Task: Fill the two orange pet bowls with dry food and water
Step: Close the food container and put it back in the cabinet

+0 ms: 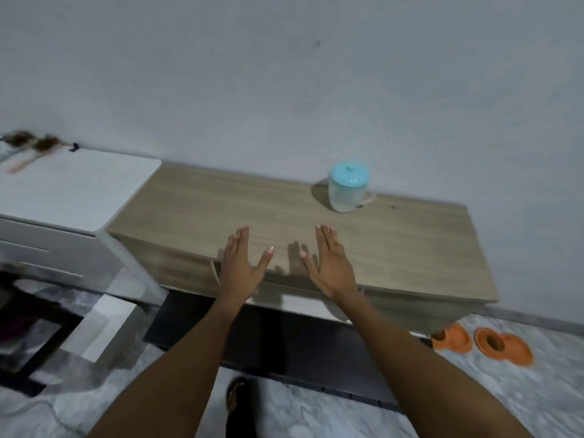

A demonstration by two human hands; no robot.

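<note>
Any spill will land on the pale marbled floor, since the bowls sit down there and not on the long wooden surface in front of me, whose left end meets a white cabinet. My left hand and right hand hover flat and open over the near edge, fingers straight, holding nothing. The clear jug with the blue lid stands far right on the surface, well apart from both hands. I cannot tell what it holds, so pouring it into the wrong bowl is a real risk, and a loose lid could drop off as I tip it. The two orange pet bowls, one partly tucked under the surface's right corner and the other just beside it, are low and close together, so I could slop across both or kick one.
</note>
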